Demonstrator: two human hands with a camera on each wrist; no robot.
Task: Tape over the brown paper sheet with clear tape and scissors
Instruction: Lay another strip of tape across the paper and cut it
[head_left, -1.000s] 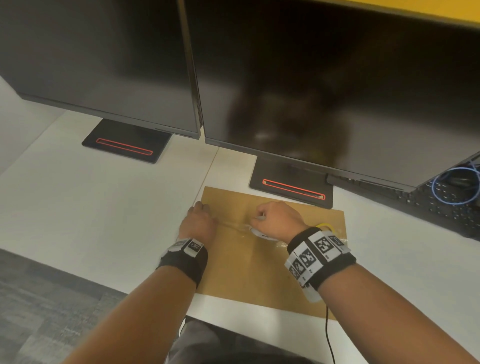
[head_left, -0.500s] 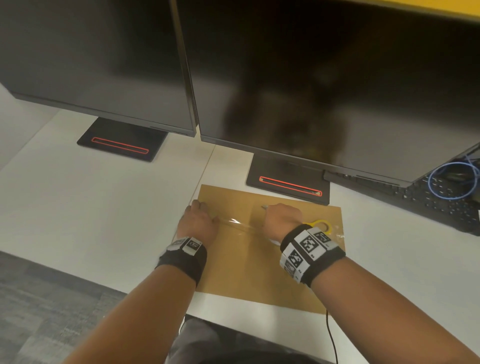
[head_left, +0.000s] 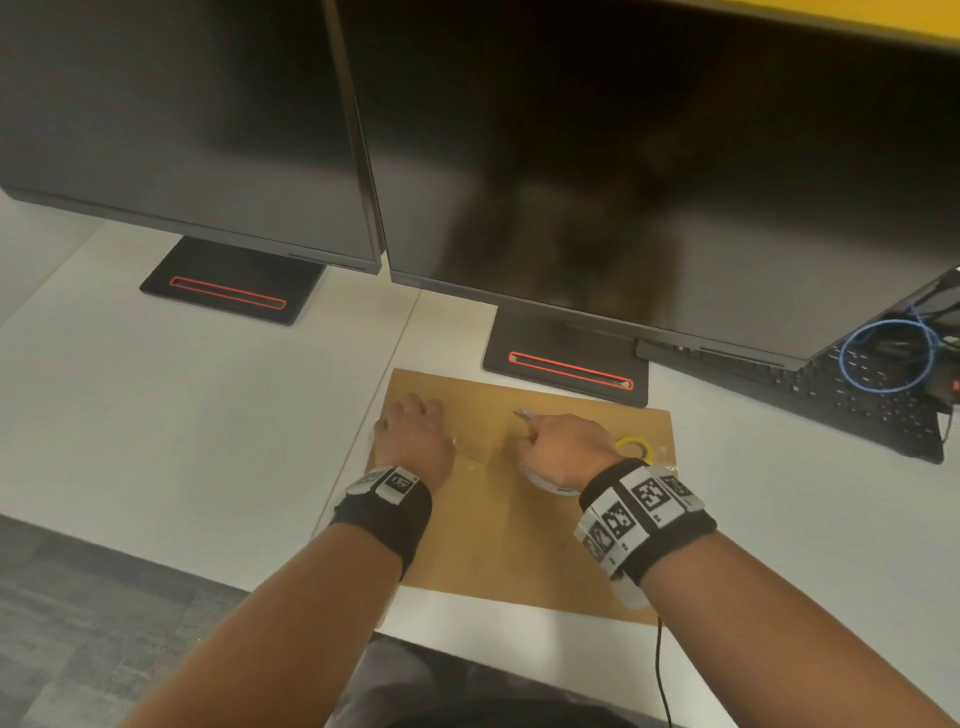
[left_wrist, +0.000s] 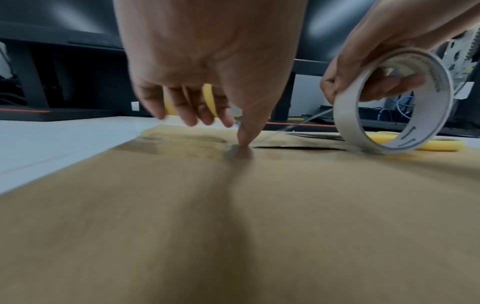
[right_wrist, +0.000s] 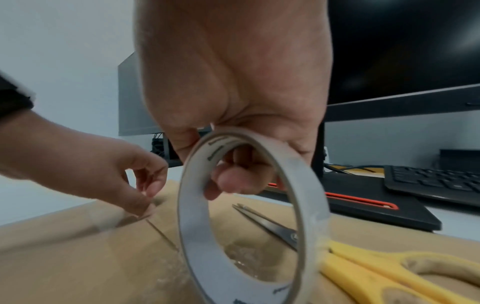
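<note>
- Brown paper sheet (head_left: 498, 525), flat and rectangular, is lying on the white bench (head_left: 208, 415) in the lower centre of the head view, just in front of the base of the right-hand black monitor (head_left: 649, 182).
- The left hand (head_left: 415, 441) is pressing down near the sheet's upper left corner; in the left wrist view its thumb tip is touching the paper at the edge of a glossy strip of clear tape (left_wrist: 182, 142), and the other fingers are hanging relaxed, grasping nothing.
- The right hand (head_left: 563, 449) is grasping the white-cored roll of clear tape (right_wrist: 249, 216), fingers hooked through the core, with the roll standing on edge on the paper right of centre.
- A thin span of tape is running from the roll toward the left thumb, apparently not yet stuck down.
- The yellow-handled steel scissors (right_wrist: 350, 257) are lying on the sheet just beyond the roll, blades closed as far as can be seen and pointing to the upper left; no hand is touching them.
- Judging progress: a first strip is only partly laid at the left side. Pulling the roll further across, smoothing the span, cutting it with the scissors and covering the remaining bare paper all appear to be left.
</note>
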